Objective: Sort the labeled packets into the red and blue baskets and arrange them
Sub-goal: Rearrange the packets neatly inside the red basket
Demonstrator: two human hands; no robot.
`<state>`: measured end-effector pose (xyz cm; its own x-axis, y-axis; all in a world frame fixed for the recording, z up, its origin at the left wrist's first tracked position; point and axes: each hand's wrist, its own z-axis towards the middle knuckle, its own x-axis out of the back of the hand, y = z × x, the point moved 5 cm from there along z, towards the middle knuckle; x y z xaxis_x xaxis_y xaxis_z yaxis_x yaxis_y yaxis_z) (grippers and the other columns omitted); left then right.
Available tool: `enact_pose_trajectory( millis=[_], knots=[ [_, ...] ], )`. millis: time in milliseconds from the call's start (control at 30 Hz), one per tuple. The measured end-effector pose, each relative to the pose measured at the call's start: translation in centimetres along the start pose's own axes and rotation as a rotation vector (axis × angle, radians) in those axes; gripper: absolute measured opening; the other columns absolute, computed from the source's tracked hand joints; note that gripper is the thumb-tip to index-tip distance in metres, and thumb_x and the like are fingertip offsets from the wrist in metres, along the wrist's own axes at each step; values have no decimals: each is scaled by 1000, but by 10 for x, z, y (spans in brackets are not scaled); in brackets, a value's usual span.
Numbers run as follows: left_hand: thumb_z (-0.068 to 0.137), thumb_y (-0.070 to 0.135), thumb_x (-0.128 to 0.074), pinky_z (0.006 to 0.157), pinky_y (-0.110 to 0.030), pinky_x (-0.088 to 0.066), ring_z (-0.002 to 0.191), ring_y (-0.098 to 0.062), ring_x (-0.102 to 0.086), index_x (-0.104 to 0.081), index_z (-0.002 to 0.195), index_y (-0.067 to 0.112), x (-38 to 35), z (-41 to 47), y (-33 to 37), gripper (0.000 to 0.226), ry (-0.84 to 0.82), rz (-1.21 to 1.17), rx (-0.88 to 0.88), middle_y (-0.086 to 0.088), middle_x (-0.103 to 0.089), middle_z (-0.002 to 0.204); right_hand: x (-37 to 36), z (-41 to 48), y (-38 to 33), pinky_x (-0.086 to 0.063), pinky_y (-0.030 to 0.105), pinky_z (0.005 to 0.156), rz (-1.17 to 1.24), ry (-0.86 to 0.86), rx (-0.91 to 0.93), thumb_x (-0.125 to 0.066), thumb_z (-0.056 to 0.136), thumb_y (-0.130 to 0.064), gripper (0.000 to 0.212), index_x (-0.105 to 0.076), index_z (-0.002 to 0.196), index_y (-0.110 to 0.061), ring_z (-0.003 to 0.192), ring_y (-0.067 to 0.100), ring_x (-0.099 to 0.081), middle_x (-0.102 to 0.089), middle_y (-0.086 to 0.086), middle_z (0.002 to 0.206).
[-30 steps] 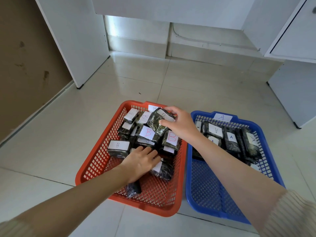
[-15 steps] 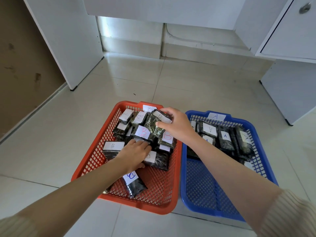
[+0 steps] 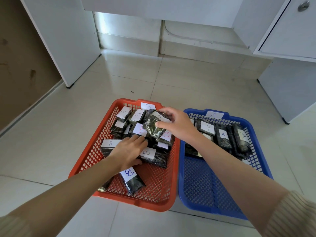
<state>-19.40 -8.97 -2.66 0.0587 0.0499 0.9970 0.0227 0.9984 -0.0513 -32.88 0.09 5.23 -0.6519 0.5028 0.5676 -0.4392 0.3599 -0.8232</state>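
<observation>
Head view: your right hand (image 3: 177, 125) pinches a dark packet (image 3: 153, 128) between the thumb and curled fingers, holding it tilted over the far part of the pile in the red basket (image 3: 82, 161). Your left hand (image 3: 130, 151) lies palm down on the pile nearer to you. Its fingers are fairly straight and grip nothing, the tips touching a packet with a red B label (image 3: 141, 129). Around both hands the B packets (image 3: 124, 114) are heaped loosely and overlap, crowding the basket's far half. A lone B packet (image 3: 132, 180) lies near the front wall, just beside your left wrist. The blue basket (image 3: 266, 166) sits just beside the red one on the right. Its A packets (image 3: 222, 137) line the far end, partly hidden by your right forearm. Both baskets rest on the tiled floor (image 3: 51, 134), with white cabinets (image 3: 68, 40) beyond.
</observation>
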Motion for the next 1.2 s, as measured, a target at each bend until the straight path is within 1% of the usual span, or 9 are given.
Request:
enact_pose_trajectory(
  millis=[67,233,433,600,800,867,967,1100,1200],
  knots=[
    [44,50,-87,64,-32,-55,81,-20,-64,-67,97,11,12,-8,-6,69,55,32,-7,-1,-66,91,-8,1,-2,-45,24,78,-15,-86,5,-75,74,-32,42,-61,114,-30,89,4,-57,-59,-9,105],
    [77,47,-62,67,-31,-55,75,-8,-54,-62,85,20,31,-43,-40,28,110,-162,45,8,-58,81,-39,-16,-8,-42,23,78,-312,-470,83,-72,78,-32,44,-58,119,-27,95,8,-53,-55,-7,112],
    [76,56,-64,100,-28,-33,118,-9,-36,-41,135,35,8,-61,-21,67,-371,-118,-7,9,-39,131,-60,-28,2,-40,32,94,-427,-633,75,-71,78,-31,48,-54,123,-31,119,11,-46,-50,-3,134],
    [82,45,-63,106,-36,-27,131,-20,-26,-31,142,32,4,-56,-11,69,-343,128,-96,-1,-27,147,-57,-21,-2,-38,27,88,-433,-566,88,-71,79,-32,49,-54,125,-29,110,7,-46,-51,-4,130],
    [63,44,-77,86,-34,-48,105,-18,-54,-56,119,18,-2,-60,0,66,-284,185,-191,-1,-60,115,-27,-6,-1,-36,26,86,-309,-353,33,-72,77,-33,47,-56,121,-31,107,8,-48,-54,-5,121],
    [65,44,-76,90,-33,-44,108,-18,-50,-51,123,15,-1,-61,3,70,-291,159,-201,-1,-58,118,-18,-3,-1,-34,27,87,-253,-292,1,-72,77,-32,47,-56,122,-31,107,9,-46,-51,-6,120],
    [73,41,-71,96,-27,-37,110,-14,-41,-44,125,17,15,-57,-7,63,-243,-27,-86,3,-50,123,-10,0,-3,-33,27,89,-171,-172,-4,-72,78,-31,48,-56,124,-30,110,8,-46,-49,-9,118],
    [58,46,-74,73,-21,-43,88,-9,-47,-47,105,24,53,-64,-34,59,10,-124,18,8,-57,97,-8,7,-9,-36,25,89,-35,37,1,-71,80,-30,49,-54,126,-30,107,6,-49,-48,-16,113],
    [50,53,-73,68,-19,-44,85,-6,-47,-47,101,25,60,-75,-49,64,82,-61,80,10,-59,92,-20,20,-17,-39,28,92,35,69,-17,-73,80,-30,50,-54,126,-29,110,11,-52,-51,-10,118]
  ],
)
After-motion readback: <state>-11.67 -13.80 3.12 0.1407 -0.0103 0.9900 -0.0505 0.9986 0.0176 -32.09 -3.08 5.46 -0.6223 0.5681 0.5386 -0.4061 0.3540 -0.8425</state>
